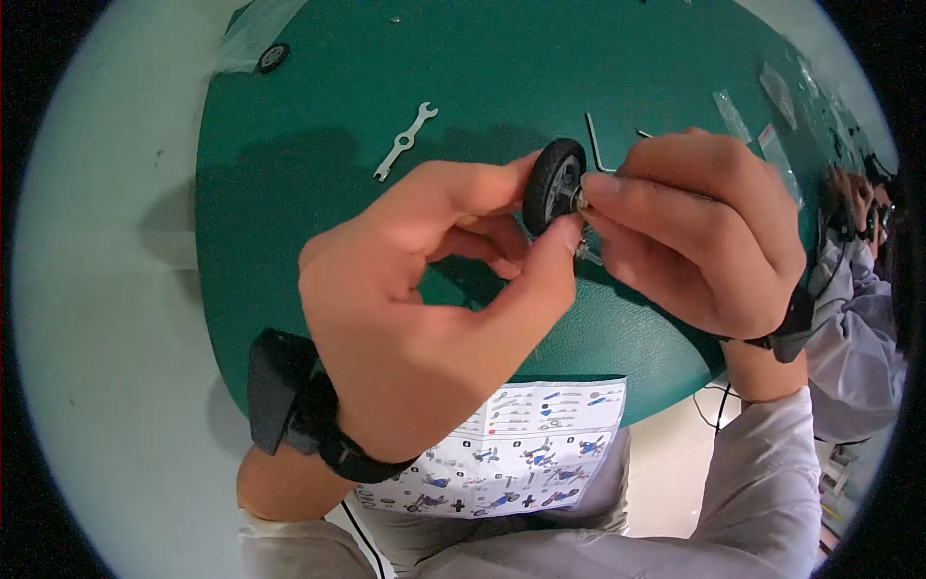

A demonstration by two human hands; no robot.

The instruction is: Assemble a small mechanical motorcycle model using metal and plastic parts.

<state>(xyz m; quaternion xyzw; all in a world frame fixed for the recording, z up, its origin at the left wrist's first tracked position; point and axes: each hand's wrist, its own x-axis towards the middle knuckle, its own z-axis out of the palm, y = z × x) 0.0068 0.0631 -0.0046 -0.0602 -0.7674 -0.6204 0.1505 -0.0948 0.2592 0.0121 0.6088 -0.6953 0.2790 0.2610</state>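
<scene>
While the left hand [386, 299] steadies the black wheel [557, 188] above the green table [289, 193], the right hand [709, 227] works at its hub side. Left grip: closed on the wheel, index finger against the tyre, thumb by the lower edge of the hub, a wide gap within the curl of the hand. Right grip: thumb and forefinger pinched nearly together on a small metal piece [579, 200] at the wheel's hub; its exact shape is hidden by the fingertips. Wheel stands on edge, slightly tilted, between both hands. A silver bolt [588, 255] shows just below the wheel; cannot tell which hand, if either, has it.

Around the wheel: flat spanner [406, 141] to its left; hex key [595, 145] to its right, slightly beyond; second wheel [274, 58] well to its left and farther off; picture sheet [540, 425] on its near side, toward the person; clear bags [779, 159] well to its right.
</scene>
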